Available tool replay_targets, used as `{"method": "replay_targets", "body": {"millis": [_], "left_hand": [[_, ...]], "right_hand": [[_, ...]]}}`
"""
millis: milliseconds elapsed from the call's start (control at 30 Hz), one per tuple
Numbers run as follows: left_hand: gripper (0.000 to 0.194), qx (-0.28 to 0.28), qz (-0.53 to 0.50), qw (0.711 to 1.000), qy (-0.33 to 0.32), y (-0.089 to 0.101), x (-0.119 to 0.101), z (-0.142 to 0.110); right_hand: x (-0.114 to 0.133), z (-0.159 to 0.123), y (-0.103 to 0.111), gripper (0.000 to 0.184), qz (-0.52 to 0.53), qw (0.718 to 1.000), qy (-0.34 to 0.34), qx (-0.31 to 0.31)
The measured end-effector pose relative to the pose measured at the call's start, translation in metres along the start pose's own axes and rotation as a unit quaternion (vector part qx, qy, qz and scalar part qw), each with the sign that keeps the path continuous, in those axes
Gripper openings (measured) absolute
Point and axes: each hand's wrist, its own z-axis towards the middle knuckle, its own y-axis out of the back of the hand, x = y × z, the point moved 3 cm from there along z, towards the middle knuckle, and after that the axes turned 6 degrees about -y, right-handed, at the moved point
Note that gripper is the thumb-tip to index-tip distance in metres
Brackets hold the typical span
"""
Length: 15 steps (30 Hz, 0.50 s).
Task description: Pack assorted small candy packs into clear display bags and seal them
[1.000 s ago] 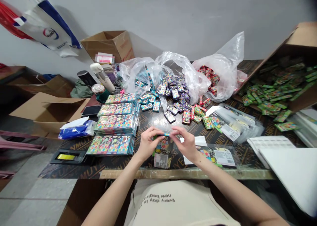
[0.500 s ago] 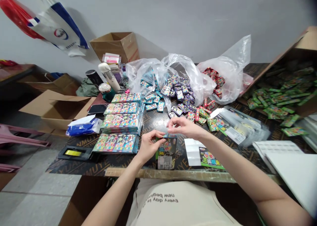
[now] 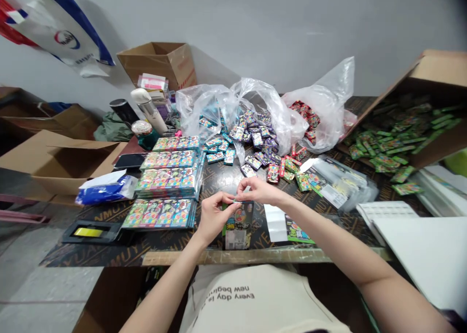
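A dark printed packet with a barcode label (image 3: 238,226) stands or lies near the table's front edge, below my hands. My left hand (image 3: 216,214) pinches its upper edge with thumb and fingers. Beside it, my right hand (image 3: 257,191) has its fingers pinched together at that same top edge, touching or nearly touching the left fingertips. What lies between the right fingers is too small to make out. Just right of the packet lies a white sheet (image 3: 276,223) with a printed green and black card (image 3: 297,231), partly behind my right forearm.
Stacks of filled packets (image 3: 160,212) stand left. Loose small boxes, blue (image 3: 229,156), purple (image 3: 257,138) and red (image 3: 273,172), lie by plastic bags (image 3: 292,129). Clear sleeves (image 3: 339,182) lie right, near a tipped carton (image 3: 434,75) of green packs. A blue wipes pack (image 3: 105,188) sits left.
My right hand has moved down and left to meet my left fingertips at the packet's top. The whole view has shifted slightly, with table items appearing further left.
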Motion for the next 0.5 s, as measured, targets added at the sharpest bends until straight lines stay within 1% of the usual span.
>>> {"method": "replay_targets", "body": {"millis": [67,100,167,200,267,333,367,400,433,467,500], "left_hand": [[0.015,-0.006,0.005,1.000,0.005,0.000,0.005,-0.001],[0.016,-0.013,0.002,1.000,0.014,0.000,0.009,-0.001],[0.027,-0.021,-0.026,0.998,0.044,-0.003,0.018,-0.005],[0.031,-0.013,-0.047,0.997,0.063,-0.006,0.022,-0.008],[0.028,0.026,-0.072,0.993,0.090,-0.010,0.023,-0.017],[0.021,0.060,-0.041,0.994,0.078,-0.005,0.012,-0.030],[0.020,0.060,-0.003,0.997,0.052,0.001,0.003,-0.036],[0.022,0.039,0.049,0.998,0.007,0.011,-0.009,-0.043],[0.028,0.021,0.105,0.993,-0.056,0.022,-0.023,-0.049],[0.033,0.011,0.156,0.979,-0.131,0.032,-0.036,-0.054],[0.039,0.006,0.206,0.959,-0.193,0.042,-0.047,-0.060]], "right_hand": [[-0.002,-0.004,-0.001,0.021,-0.028,0.997,0.015,-0.065],[-0.004,-0.007,0.000,0.022,-0.050,0.993,0.024,-0.107],[-0.014,-0.013,0.007,0.025,-0.117,0.972,0.031,-0.202],[-0.023,-0.016,0.015,0.028,-0.160,0.955,0.021,-0.247],[-0.045,-0.026,0.039,0.032,-0.244,0.910,-0.025,-0.333],[-0.073,-0.042,0.070,0.038,-0.310,0.854,-0.107,-0.405],[-0.087,-0.054,0.087,0.042,-0.331,0.825,-0.159,-0.430],[-0.102,-0.069,0.103,0.045,-0.344,0.796,-0.220,-0.448],[-0.117,-0.086,0.118,0.046,-0.347,0.770,-0.286,-0.451],[-0.130,-0.103,0.131,0.047,-0.341,0.761,-0.314,-0.453],[-0.144,-0.120,0.144,0.050,-0.333,0.760,-0.329,-0.452]]}}
